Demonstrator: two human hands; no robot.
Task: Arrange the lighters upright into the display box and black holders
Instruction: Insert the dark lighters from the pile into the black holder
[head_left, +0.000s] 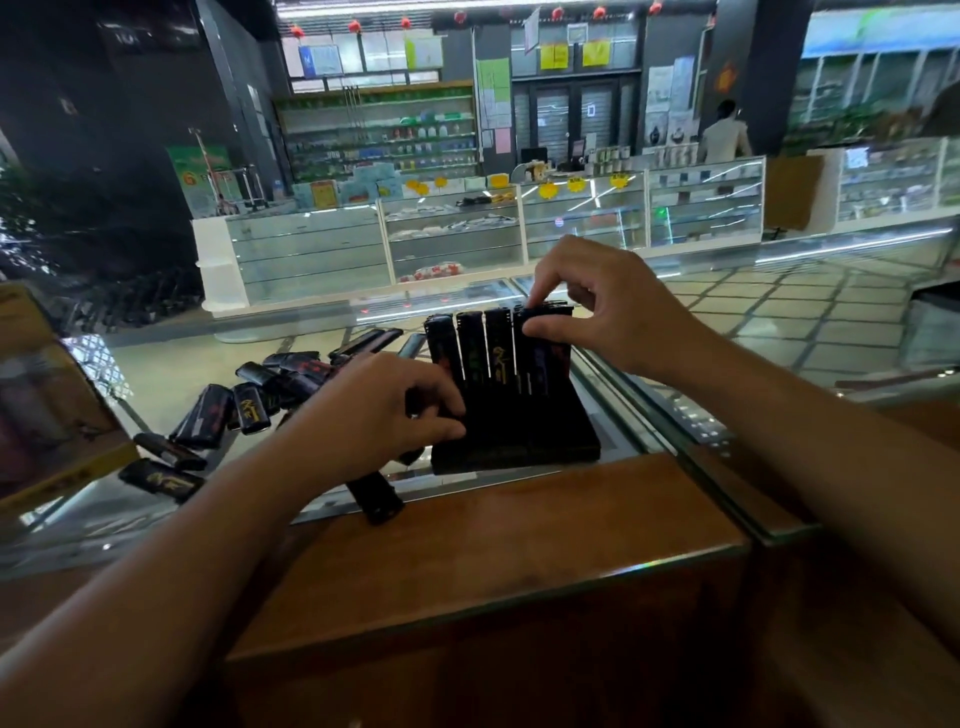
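A black holder (519, 436) stands on the glass counter with several black lighters (498, 353) upright in its back row. My right hand (602, 306) pinches the top of the rightmost upright lighter (545, 358) between thumb and fingers. My left hand (384, 410) grips the holder's left front corner, fingers curled against it. A heap of loose black lighters (249, 405) lies flat on the glass to the left. One lighter (374, 493) lies below my left hand at the counter's near edge.
A yellow display box (47, 415) stands at the far left edge. The brown wooden counter edge (493, 545) runs in front. Glass showcases (452, 244) and shelves fill the shop behind, with a person (724, 135) standing far back.
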